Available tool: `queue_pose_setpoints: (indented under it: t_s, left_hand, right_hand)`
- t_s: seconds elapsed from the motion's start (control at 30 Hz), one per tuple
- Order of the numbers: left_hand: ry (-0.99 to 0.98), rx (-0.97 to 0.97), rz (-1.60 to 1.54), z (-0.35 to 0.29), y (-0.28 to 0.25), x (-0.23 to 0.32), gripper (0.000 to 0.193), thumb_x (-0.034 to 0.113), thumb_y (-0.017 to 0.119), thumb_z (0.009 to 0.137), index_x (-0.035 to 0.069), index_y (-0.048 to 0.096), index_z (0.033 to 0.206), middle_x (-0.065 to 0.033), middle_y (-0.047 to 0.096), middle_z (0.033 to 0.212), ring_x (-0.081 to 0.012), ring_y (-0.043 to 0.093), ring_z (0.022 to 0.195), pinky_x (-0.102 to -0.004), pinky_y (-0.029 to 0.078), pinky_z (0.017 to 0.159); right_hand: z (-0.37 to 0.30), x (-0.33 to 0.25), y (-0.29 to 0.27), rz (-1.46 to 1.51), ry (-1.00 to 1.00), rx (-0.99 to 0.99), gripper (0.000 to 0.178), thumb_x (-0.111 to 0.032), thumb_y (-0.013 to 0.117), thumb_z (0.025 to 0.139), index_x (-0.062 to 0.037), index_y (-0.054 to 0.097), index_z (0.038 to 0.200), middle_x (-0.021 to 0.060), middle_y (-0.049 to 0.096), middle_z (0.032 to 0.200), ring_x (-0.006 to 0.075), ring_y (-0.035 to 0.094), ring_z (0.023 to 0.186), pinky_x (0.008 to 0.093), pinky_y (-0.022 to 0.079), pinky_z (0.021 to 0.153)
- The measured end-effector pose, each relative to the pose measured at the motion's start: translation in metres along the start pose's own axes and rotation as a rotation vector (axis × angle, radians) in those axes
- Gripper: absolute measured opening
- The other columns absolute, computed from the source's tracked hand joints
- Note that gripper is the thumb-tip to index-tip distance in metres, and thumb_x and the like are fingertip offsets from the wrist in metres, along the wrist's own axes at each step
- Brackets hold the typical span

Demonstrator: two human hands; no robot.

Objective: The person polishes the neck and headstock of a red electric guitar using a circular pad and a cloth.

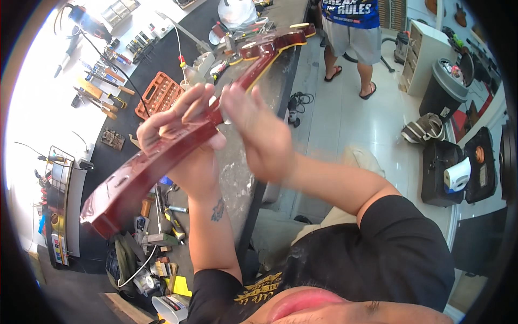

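A glossy dark red guitar (pixel 260 69) stretches from close in front of me at the left toward the far end of the workbench. Its broad near end has small dark holes, and pale edging runs along the neck. My left hand (pixel 186 135) comes from below and grips it just above that near end, thumb on one side, fingers over the other. Beside the neck, a little farther along, is my right hand (pixel 261 132). Motion blurs it, and its fingertips run into the guitar's outline, so whether it holds anything is unclear.
Under the guitar runs a grey workbench (pixel 240 175), with an orange socket case (pixel 160 94) and scattered hand tools on and beside it. A person (pixel 350 40) stands beyond its far end. Rightward on the floor are a trash bin (pixel 445 83) and an open black case (pixel 440 164).
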State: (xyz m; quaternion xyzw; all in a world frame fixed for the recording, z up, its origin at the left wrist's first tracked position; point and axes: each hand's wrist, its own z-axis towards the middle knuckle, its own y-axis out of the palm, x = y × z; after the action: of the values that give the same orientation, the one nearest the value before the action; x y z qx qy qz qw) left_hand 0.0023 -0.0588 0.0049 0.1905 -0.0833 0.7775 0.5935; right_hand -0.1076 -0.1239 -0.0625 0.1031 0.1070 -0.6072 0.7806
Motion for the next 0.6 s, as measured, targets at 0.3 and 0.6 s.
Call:
queue_pose_setpoints:
  t_s: [0.3,0.6]
  left_hand:
    - [-0.036,0.030,0.051,-0.008,-0.002,0.001,0.079,0.013,0.096,0.075,0.012,0.039,0.130,-0.0367,0.061,0.136,-0.0463,0.066,0.125,-0.0555,0.059,0.104]
    - [-0.071,0.037,0.018,-0.008,0.005,0.003,0.077,0.011,0.096,0.075,0.012,0.041,0.129,-0.0347,0.061,0.137,-0.0470,0.064,0.127,-0.0555,0.057,0.106]
  right_hand:
    - [0.001,-0.022,-0.007,0.088,0.020,-0.029,0.060,0.015,0.051,0.088,-0.0001,0.061,0.145,0.0224,0.061,0.148,0.0380,0.053,0.144,0.0538,0.033,0.124]
    - [0.006,0.023,-0.011,-0.052,0.020,-0.079,0.057,0.013,0.053,0.091,0.0006,0.059,0.147,0.0195,0.059,0.151,0.0359,0.053,0.145,0.0550,0.035,0.123]
